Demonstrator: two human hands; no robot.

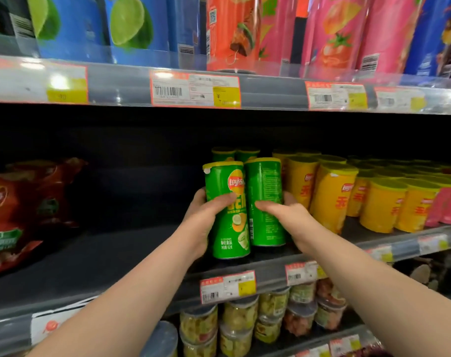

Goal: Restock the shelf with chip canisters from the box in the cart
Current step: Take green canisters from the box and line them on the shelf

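Note:
Two green chip canisters stand upright side by side near the front of the middle shelf [116, 256]. My left hand [203, 217] grips the left green canister [228, 222], thumb across its label. My right hand [286, 215] grips the right green canister [265, 191], thumb on its front. Two more green canisters [234, 153] stand behind them, mostly hidden. The box and cart are out of view.
Yellow canisters [330, 194] fill the shelf right of my hands, then pink ones [443, 204]. A red chip bag [15, 215] lies at the far left, with dark bare shelf between. Tall canisters [232, 32] line the shelf above; clear snack tubs [240, 320] sit below.

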